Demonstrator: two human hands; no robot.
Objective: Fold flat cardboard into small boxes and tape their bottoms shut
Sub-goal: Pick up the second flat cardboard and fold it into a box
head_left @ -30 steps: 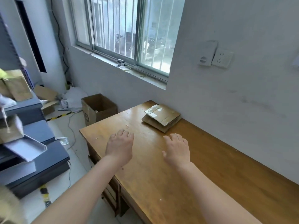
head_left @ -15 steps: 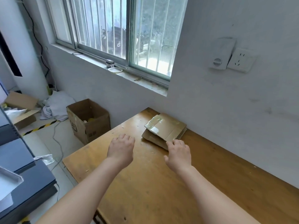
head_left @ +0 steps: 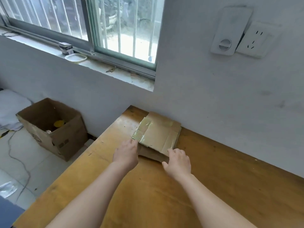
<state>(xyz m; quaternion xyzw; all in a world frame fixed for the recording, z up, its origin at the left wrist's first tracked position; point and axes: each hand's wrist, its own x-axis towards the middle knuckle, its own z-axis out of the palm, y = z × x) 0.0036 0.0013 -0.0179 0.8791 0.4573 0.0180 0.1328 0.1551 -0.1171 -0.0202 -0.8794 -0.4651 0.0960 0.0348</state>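
Note:
A small stack of flat brown cardboard [head_left: 158, 134], its top sheet striped with shiny clear tape, lies on the wooden table [head_left: 222, 186] against the white wall. My left hand [head_left: 126, 153] reaches the stack's near left corner, its fingertips touching the edge; they bend down out of sight. My right hand [head_left: 178, 160] rests its fingertips on the stack's near right corner, thumb spread to the left. Neither hand has lifted a sheet.
An open brown carton [head_left: 52, 127] with some items inside stands on the tiled floor left of the table. A window sill [head_left: 105, 68] with a small dish runs above. A wall socket [head_left: 256, 40] is at the upper right. A cable lies on the floor.
Both hands have moved forward across the table and now touch the cardboard stack's near edge. The view has come closer and turned right.

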